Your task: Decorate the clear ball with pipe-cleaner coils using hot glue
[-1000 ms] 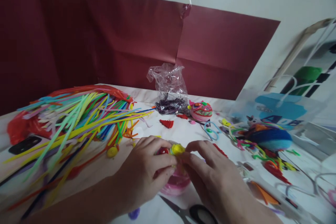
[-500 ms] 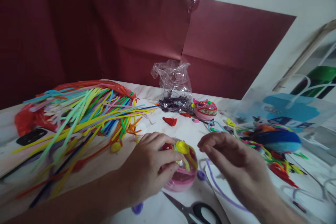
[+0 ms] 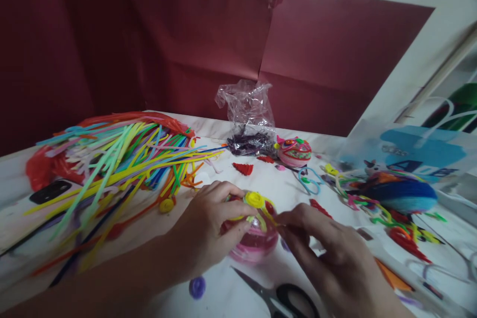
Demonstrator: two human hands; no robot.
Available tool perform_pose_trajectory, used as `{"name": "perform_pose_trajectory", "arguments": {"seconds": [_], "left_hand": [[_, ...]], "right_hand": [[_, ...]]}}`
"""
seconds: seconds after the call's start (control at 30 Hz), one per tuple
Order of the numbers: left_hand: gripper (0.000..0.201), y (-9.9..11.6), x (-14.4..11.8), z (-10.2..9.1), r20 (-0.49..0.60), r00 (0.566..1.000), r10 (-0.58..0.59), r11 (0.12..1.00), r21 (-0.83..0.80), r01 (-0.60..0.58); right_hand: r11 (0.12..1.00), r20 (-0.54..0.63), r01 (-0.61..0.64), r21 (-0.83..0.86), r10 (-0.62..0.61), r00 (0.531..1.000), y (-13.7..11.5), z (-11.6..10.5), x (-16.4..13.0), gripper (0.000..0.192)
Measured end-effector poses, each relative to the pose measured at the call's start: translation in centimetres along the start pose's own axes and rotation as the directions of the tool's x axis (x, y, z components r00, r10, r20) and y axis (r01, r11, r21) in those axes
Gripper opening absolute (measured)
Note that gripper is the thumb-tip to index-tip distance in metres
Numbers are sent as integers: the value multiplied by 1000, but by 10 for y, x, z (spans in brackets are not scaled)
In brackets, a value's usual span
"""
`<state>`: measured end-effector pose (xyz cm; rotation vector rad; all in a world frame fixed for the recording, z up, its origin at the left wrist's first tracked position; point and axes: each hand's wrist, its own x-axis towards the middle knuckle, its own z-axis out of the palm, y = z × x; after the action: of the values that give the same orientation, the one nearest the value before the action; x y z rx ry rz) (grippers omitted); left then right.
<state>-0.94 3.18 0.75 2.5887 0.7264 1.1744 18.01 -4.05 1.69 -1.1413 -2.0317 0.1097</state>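
Observation:
A pink, partly see-through round ball (image 3: 257, 249) sits on the table, trimmed with red pieces and yellow pipe cleaner. My left hand (image 3: 214, 223) is wrapped over its left side, fingers across the top. On the ball's upper face is a coiled yellow disc (image 3: 254, 199). My right hand (image 3: 324, 248) is closed in a pinch at the right side, gripping the end of a thin yellow pipe cleaner (image 3: 271, 216) that runs along the ball. Black scissors (image 3: 296, 300) lie just below, with a purple coil (image 3: 197, 287) to their left.
A heap of coloured pipe cleaners (image 3: 122, 159) lies left, beside a phone (image 3: 52, 192). Behind are a clear plastic bag (image 3: 251, 119), red pieces (image 3: 243, 168) and a decorated pink ball (image 3: 294, 152). A blue yarn-wrapped object (image 3: 400, 194) and loose strands lie right.
My right hand has come in to the ball and closed on the yellow pipe cleaner. My left hand keeps its hold. A purple strip by my right hand has shifted, and a white-and-orange object now shows.

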Motion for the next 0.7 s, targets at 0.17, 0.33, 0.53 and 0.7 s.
{"name": "perform_pose_trajectory", "arguments": {"seconds": [0.17,0.33,0.53,0.7], "left_hand": [[21,-1,0,0,-10,1000,11,1000,6,-11],[20,-2,1,1,-3,1000,4,1000,13,-4],[19,-1,0,1,7,1000,3,1000,17,-3],[20,1,-1,2,-13,1000,-17,1000,-13,16]], "right_hand": [[990,70,62,128,-71,995,-9,2,3,23],[992,34,-4,124,0,999,-8,3,-3,18],[987,-65,153,-45,-156,986,6,6,-6,29],[947,-30,247,-204,-258,966,14,15,-9,33]]}}
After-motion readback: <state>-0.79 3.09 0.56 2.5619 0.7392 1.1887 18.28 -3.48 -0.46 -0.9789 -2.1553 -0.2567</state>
